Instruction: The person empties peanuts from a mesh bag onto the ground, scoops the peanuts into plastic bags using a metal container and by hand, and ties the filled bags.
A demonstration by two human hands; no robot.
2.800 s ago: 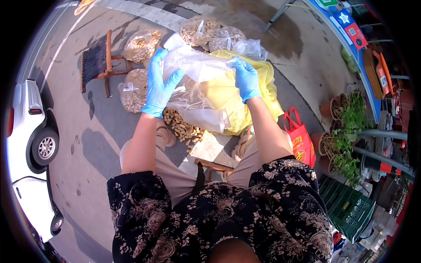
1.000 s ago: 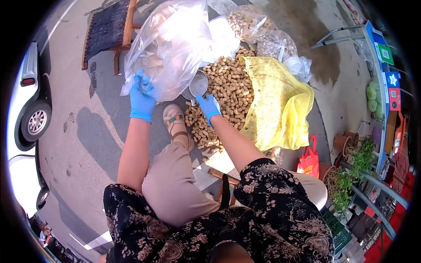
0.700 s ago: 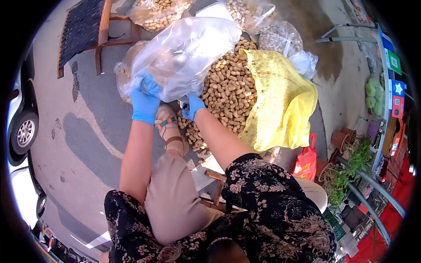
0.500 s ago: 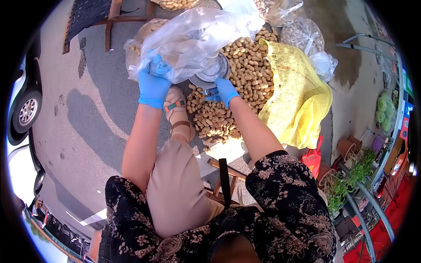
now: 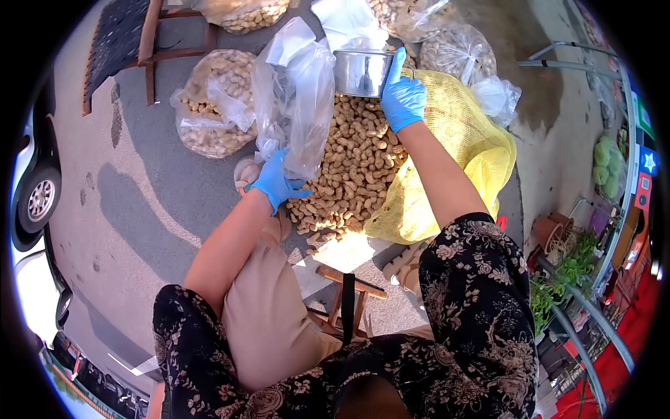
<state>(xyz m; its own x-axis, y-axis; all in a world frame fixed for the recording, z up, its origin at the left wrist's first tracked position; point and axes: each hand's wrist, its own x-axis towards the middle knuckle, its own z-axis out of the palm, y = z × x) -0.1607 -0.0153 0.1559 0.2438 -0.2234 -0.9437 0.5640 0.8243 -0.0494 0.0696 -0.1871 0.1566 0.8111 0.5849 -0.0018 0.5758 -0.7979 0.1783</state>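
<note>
My right hand (image 5: 403, 101), in a blue glove, is closed on the side of a shiny metal pot (image 5: 363, 73), thumb stretched up along it. The pot is over the far part of a heap of unshelled peanuts (image 5: 356, 157). My left hand (image 5: 278, 183), also gloved in blue, has its fingers apart at the lower end of a long clear plastic bag (image 5: 296, 98). Its fingertips overlap the bag's edge. Along the heap's right side lies a yellow mesh sack (image 5: 460, 140).
Filled clear bags of peanuts stand around the heap: one (image 5: 216, 105) at left, another (image 5: 244, 14) behind, and a tied one (image 5: 457, 52) at back right. A wooden chair (image 5: 150, 56) is at upper left. Potted plants (image 5: 558, 272) and metal rails are at right.
My right hand has moved away and to the right, bringing the pot out from beside the bag. My left hand has come lower, its fingers spreading, and the bag now extends away from me.
</note>
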